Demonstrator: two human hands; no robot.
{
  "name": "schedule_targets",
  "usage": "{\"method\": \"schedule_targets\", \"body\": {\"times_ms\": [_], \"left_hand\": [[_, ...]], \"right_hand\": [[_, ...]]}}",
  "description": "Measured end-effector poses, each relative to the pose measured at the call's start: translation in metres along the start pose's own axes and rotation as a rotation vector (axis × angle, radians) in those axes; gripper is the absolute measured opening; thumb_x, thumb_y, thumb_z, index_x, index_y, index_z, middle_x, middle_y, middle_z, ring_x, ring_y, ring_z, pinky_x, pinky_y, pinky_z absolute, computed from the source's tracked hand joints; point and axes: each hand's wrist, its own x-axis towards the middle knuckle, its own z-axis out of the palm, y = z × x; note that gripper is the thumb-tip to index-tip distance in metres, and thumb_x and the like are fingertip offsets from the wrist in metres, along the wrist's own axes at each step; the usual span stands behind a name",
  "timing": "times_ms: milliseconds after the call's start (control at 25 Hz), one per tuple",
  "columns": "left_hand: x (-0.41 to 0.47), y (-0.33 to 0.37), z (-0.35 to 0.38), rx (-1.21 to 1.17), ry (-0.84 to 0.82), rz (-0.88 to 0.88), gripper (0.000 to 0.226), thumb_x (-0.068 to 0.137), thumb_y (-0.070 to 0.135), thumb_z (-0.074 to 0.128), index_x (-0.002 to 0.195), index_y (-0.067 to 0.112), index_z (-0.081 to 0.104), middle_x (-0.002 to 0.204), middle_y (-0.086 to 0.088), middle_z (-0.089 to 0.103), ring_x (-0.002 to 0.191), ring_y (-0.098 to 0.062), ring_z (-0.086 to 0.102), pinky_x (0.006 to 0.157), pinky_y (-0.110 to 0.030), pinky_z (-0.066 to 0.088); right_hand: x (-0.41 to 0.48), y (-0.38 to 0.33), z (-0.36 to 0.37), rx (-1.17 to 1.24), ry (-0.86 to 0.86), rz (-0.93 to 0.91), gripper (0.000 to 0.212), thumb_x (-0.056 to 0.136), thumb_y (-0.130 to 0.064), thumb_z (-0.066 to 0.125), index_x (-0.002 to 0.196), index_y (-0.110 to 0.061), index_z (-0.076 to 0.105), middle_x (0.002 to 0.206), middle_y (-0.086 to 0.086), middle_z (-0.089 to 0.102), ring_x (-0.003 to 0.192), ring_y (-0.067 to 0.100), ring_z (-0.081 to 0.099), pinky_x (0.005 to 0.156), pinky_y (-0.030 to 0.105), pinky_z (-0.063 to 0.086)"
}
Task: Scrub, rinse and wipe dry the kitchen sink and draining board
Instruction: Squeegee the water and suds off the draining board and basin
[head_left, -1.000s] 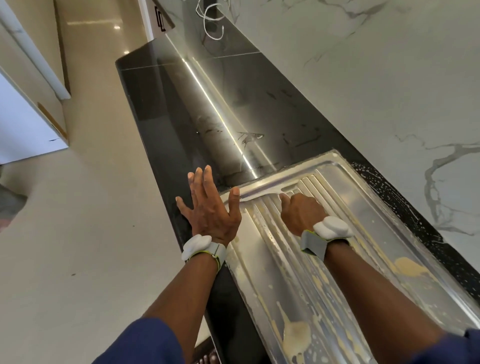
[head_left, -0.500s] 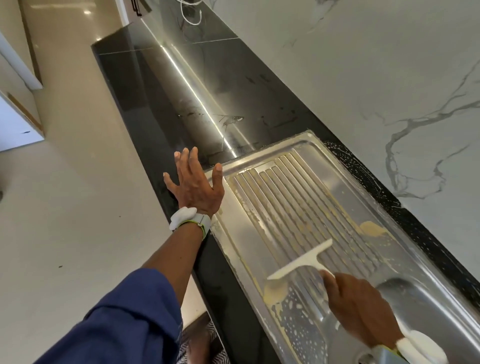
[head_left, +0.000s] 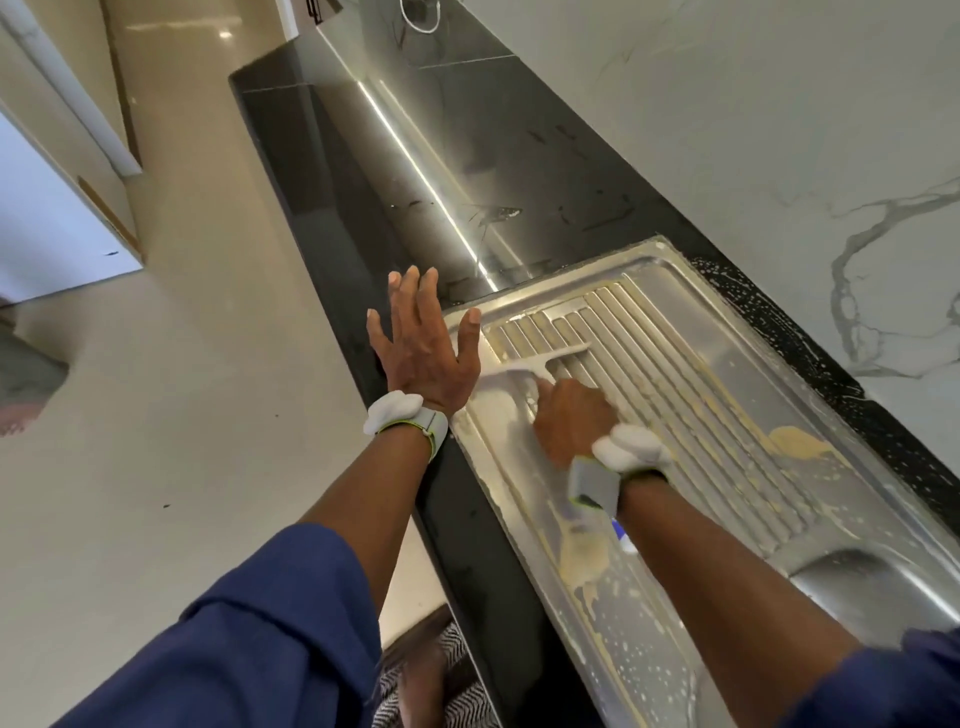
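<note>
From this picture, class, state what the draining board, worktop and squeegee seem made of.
Draining board: probably stainless steel; silvery sheen, pressed ribs.
Worktop: likely polished black stone; mirror-like reflections.
Squeegee: seemingly white plastic; matte, moulded T-shape.

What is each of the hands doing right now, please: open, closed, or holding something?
Left hand: open, fingers spread flat on the countertop edge.
Right hand: closed round the white squeegee, its blade on the draining board.
</note>
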Motion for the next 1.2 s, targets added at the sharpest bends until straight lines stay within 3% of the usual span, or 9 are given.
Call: {"method": "schedule_targets", "body": {"times_ms": [200, 360, 480, 600, 720, 840, 960, 1120, 1200], "left_hand": [[-0.021, 0.004, -0.003, 0.205, -0.102, 0.076, 0.076, 0.103, 0.066, 0.017, 0.158, 0.015, 0.033, 0.166, -0.007, 0.030, 0.159, -0.027, 0.015, 0.124, -0.061, 0.012], [-0.074, 0.020, -0.020, 0.291, -0.205, 0.052, 0.084, 0.102, 0.069, 0.014, 0.161, 0.010, 0.022, 0.169, -0.009, 0.022, 0.159, -0.028, 0.008, 0.124, -0.062, 0.007], [-0.127, 0.031, -0.041, 0.300, -0.250, -0.051, 0.089, 0.100, 0.071, 0.009, 0.163, 0.009, 0.016, 0.171, -0.009, 0.016, 0.160, -0.027, 0.003, 0.125, -0.062, 0.004], [-0.187, 0.044, -0.054, 0.317, -0.261, -0.157, 0.088, 0.100, 0.071, 0.008, 0.164, 0.011, 0.015, 0.172, -0.007, 0.015, 0.160, -0.025, 0.003, 0.124, -0.063, 0.004], [-0.222, 0.054, -0.061, 0.323, -0.245, -0.237, 0.086, 0.100, 0.070, 0.009, 0.164, 0.014, 0.018, 0.172, -0.006, 0.017, 0.160, -0.024, 0.004, 0.122, -0.065, 0.005], [-0.233, 0.056, -0.065, 0.294, -0.210, -0.292, 0.084, 0.099, 0.071, 0.009, 0.163, 0.018, 0.019, 0.172, -0.006, 0.016, 0.160, -0.024, 0.003, 0.122, -0.065, 0.007], [-0.230, 0.055, -0.065, 0.275, -0.169, -0.318, 0.082, 0.099, 0.071, 0.011, 0.162, 0.019, 0.022, 0.171, -0.007, 0.019, 0.160, -0.025, 0.006, 0.122, -0.065, 0.010], [-0.227, 0.058, -0.063, 0.290, -0.160, -0.240, 0.079, 0.100, 0.070, 0.014, 0.160, 0.021, 0.027, 0.169, -0.007, 0.024, 0.159, -0.025, 0.008, 0.121, -0.064, 0.012], [-0.226, 0.057, -0.063, 0.294, -0.171, -0.239, 0.080, 0.100, 0.071, 0.012, 0.160, 0.021, 0.027, 0.169, -0.007, 0.024, 0.159, -0.025, 0.009, 0.121, -0.064, 0.012]], "right_hand": [[-0.110, 0.126, -0.016, -0.144, -0.182, -0.262, 0.033, 0.109, -0.031, 0.027, 0.112, -0.012, 0.053, 0.103, 0.015, 0.066, 0.092, 0.036, 0.065, 0.078, 0.041, 0.053], [-0.210, 0.252, -0.003, -0.147, -0.158, -0.214, 0.054, 0.099, -0.069, 0.006, 0.087, -0.034, 0.045, 0.057, 0.001, 0.059, 0.047, 0.026, 0.059, 0.043, 0.028, 0.033], [-0.247, 0.300, -0.006, -0.154, -0.099, -0.107, 0.089, 0.070, -0.091, -0.014, 0.094, -0.045, 0.059, 0.083, -0.006, 0.072, 0.079, 0.019, 0.069, 0.065, 0.032, 0.046], [-0.240, 0.267, -0.034, 0.108, -0.096, -0.138, 0.047, 0.091, -0.067, 0.025, 0.072, -0.038, 0.056, 0.070, 0.000, 0.066, 0.069, 0.023, 0.064, 0.064, 0.032, 0.041], [-0.172, 0.198, -0.043, 0.217, -0.128, -0.168, 0.047, 0.105, -0.046, 0.037, 0.067, -0.022, 0.051, 0.071, 0.008, 0.056, 0.069, 0.026, 0.055, 0.066, 0.034, 0.043], [-0.122, 0.150, -0.029, 0.081, -0.172, -0.250, 0.038, 0.108, -0.030, 0.032, 0.090, -0.010, 0.059, 0.092, 0.021, 0.058, 0.097, 0.040, 0.063, 0.079, 0.036, 0.047], [-0.140, 0.156, -0.011, -0.173, -0.153, -0.313, 0.031, 0.106, -0.014, 0.030, 0.119, -0.003, 0.056, 0.113, 0.020, 0.062, 0.102, 0.037, 0.061, 0.075, 0.037, 0.042], [-0.209, 0.234, -0.013, -0.243, -0.159, -0.386, 0.027, 0.107, -0.019, 0.028, 0.116, -0.011, 0.052, 0.103, 0.012, 0.062, 0.091, 0.033, 0.063, 0.071, 0.038, 0.046], [-0.241, 0.281, -0.014, -0.160, -0.193, -0.334, 0.042, 0.106, -0.044, 0.019, 0.104, -0.020, 0.053, 0.086, 0.002, 0.059, 0.080, 0.029, 0.064, 0.067, 0.038, 0.047]]}}
